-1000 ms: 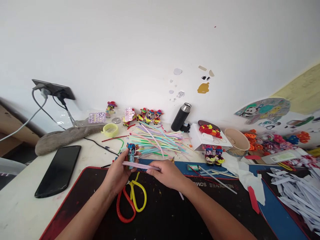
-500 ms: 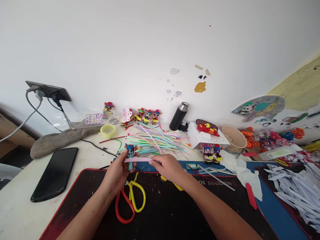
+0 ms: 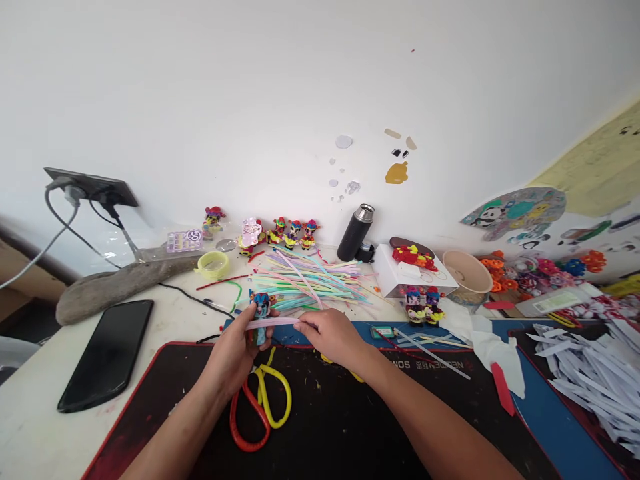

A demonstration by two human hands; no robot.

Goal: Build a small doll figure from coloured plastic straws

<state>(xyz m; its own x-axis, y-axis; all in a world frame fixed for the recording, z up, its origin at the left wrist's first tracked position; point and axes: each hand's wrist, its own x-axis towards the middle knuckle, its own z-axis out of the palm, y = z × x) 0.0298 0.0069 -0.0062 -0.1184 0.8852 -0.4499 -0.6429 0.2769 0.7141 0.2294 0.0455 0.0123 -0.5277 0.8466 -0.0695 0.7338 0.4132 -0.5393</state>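
Note:
My left hand (image 3: 234, 348) is closed around a small blue-headed doll (image 3: 261, 307) that looks made of fuzzy pipe cleaners. Across the doll's body lies a pale pink strip (image 3: 277, 322), its left end at my left fingers. With thumb and fingers, my right hand (image 3: 333, 335) pinches the strip's other end, so it stretches nearly level between both hands. Below my left hand, scissors (image 3: 250, 437) with one red and one yellow handle rest on the dark mat (image 3: 340, 427). Something yellow is partly hidden under my right hand.
Pastel strips (image 3: 305, 277) lie heaped behind my hands, with several similar dolls (image 3: 294, 235) along the wall. A black flask (image 3: 355, 233) stands by a white box (image 3: 395, 273). A phone (image 3: 107, 353) lies left; paper strips (image 3: 585, 380) pile up right. Yellow tape (image 3: 213, 267) sits back left.
The whole view has shifted slightly. Both hands keep the same hold on the doll and the pink strip; the strip's position is almost the same.

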